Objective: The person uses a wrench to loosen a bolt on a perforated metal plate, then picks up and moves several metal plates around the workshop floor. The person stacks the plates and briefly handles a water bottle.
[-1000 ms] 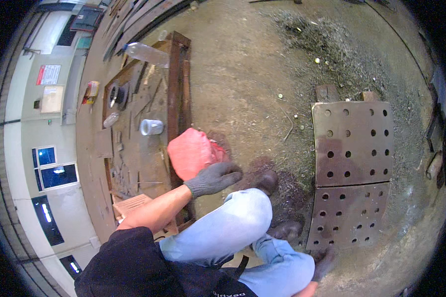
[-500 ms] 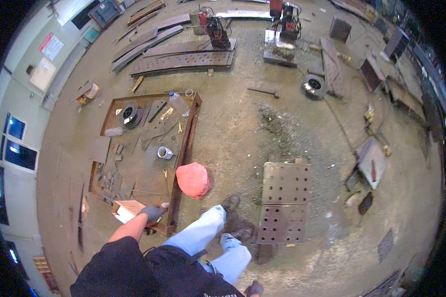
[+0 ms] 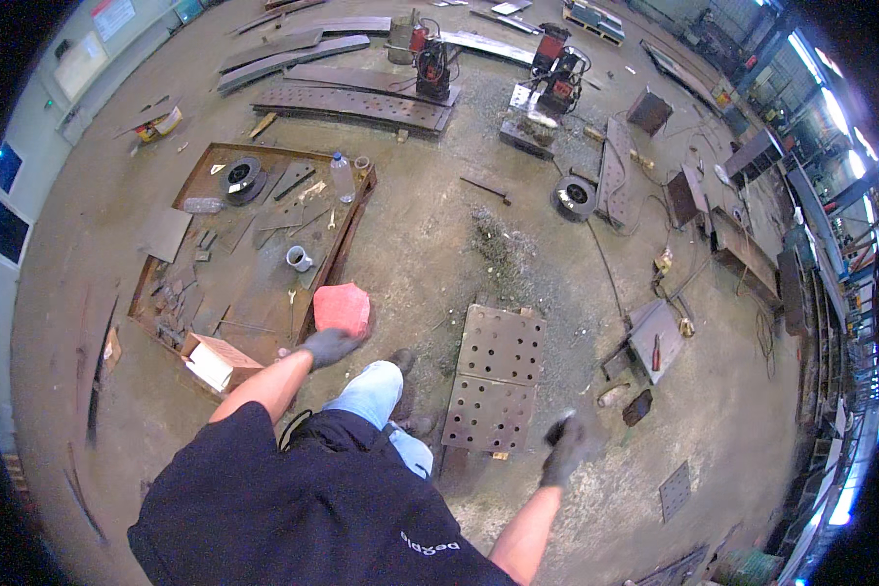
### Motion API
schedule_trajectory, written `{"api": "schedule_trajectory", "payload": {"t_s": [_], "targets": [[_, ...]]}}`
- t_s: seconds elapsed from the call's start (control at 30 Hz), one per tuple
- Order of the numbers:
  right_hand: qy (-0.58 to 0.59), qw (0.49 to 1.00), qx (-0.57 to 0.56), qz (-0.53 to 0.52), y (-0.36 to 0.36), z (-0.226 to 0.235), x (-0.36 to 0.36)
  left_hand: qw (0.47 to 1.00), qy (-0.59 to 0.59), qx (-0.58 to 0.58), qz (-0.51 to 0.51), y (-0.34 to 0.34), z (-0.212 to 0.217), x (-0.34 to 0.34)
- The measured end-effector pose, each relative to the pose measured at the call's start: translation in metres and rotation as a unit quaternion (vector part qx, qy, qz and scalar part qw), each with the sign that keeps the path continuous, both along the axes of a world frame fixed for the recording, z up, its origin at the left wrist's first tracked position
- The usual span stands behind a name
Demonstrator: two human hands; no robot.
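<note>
My left hand (image 3: 330, 348), in a grey glove, is at the lower edge of a red rounded thing (image 3: 343, 309) that looks like a padded stool top. Its fingers are partly hidden, and I cannot make out whether they grip it. Out to the right, over the floor, my gloved right hand (image 3: 564, 451) is closed around a small dark thing with a pale spot, too blurred to name. Two steel plates with rows of holes (image 3: 498, 376) lie between the hands. Beside my left forearm stands an open cardboard box (image 3: 226, 359).
A low rusty steel tray-like table (image 3: 347, 220) on the left bears a wire spool (image 3: 242, 180), a plastic bottle (image 3: 343, 178), a cup (image 3: 299, 258) and metal scraps. Right of the plates are a tilted metal block (image 3: 656, 337) and cables. Drilling machines (image 3: 433, 70) stand farther off among long beams.
My left hand has moved from beside the cardboard box to the red thing. My right hand has risen from the lower edge and swung out right. The view has shifted and turned.
</note>
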State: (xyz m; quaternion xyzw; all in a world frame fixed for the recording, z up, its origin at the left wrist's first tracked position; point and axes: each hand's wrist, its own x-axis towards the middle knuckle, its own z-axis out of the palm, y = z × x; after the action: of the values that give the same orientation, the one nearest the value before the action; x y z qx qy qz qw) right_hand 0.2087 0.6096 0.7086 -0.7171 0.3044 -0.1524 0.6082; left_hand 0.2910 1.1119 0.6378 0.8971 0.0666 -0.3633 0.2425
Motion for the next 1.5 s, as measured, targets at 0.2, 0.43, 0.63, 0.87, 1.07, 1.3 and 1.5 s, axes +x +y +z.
{"api": "schedule_trajectory", "payload": {"t_s": [0.2, 0.43, 0.63, 0.87, 1.07, 1.3, 1.5], "targets": [[0.473, 0.862, 0.17, 0.061, 0.038, -0.212, -0.23, 0.975, 0.132, 0.108, 0.146, 0.102, -0.067, -0.161], [0.573, 0.785, 0.086, 0.221, 0.092, -0.203, -0.214, 0.965, 0.181, 0.16, 0.099, 0.113, -0.059, -0.148], [0.445, 0.852, -0.101, 0.257, 0.009, -0.189, -0.137, 0.999, 0.041, 0.017, 0.001, 0.033, -0.039, 0.043], [0.143, 0.988, 0.046, 0.021, 0.068, 0.002, 0.099, 0.981, -0.115, -0.148, 0.052, 0.009, 0.056, 0.163], [0.253, 0.959, 0.086, 0.094, 0.089, -0.094, 0.095, 0.976, -0.033, -0.147, 0.157, 0.102, -0.034, 0.129], [0.467, 0.765, -0.228, 0.381, 0.061, -0.18, -0.042, 0.981, 0.093, 0.097, 0.142, 0.23, -0.123, -0.077], [0.53, 0.836, 0.029, 0.142, 0.05, -0.156, 0.031, 0.957, 0.223, 0.101, 0.153, 0.22, -0.096, -0.075]]}}
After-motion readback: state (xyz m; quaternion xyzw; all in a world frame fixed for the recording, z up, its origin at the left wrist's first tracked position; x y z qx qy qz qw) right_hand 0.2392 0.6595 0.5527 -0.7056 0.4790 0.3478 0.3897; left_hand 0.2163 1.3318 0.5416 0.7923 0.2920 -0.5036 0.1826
